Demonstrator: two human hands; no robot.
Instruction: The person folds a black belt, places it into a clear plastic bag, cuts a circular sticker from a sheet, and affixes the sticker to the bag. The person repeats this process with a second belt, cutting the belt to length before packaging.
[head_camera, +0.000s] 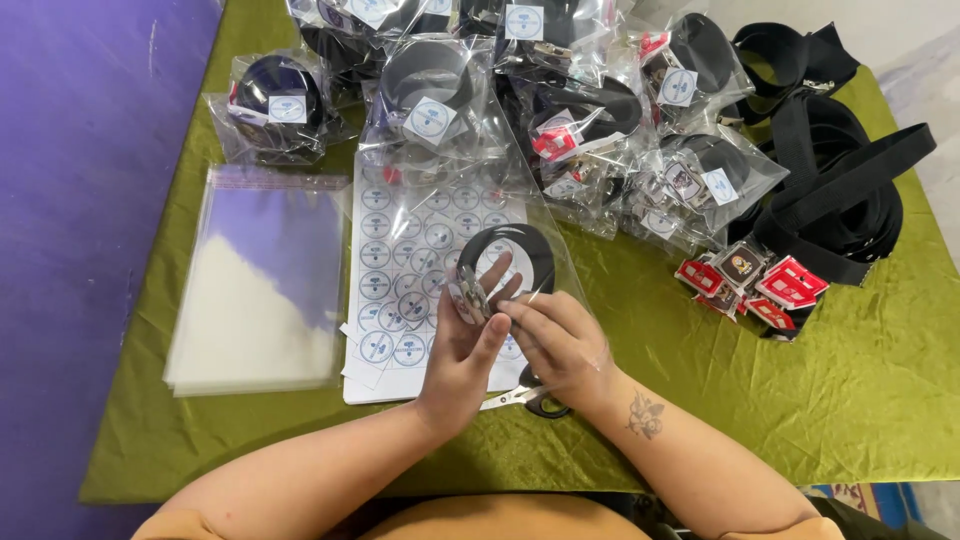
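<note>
My left hand (462, 350) and my right hand (558, 340) meet over the middle of a green-covered table (720, 400). Together they hold a clear plastic bag (470, 215) with a coiled black belt (510, 255) and its metal buckle (468, 298) inside. My left fingers pinch the buckle end through the plastic. My right fingers press the bag's lower edge beside them. Under the bag lies a white sheet of round stickers (400, 280).
A stack of empty clear bags (255, 285) lies at left. Several bagged belts (500, 90) are piled at the back. Loose black belts (830, 190) and red-tagged buckles (750, 280) sit at right. Scissors (530, 398) lie under my right wrist.
</note>
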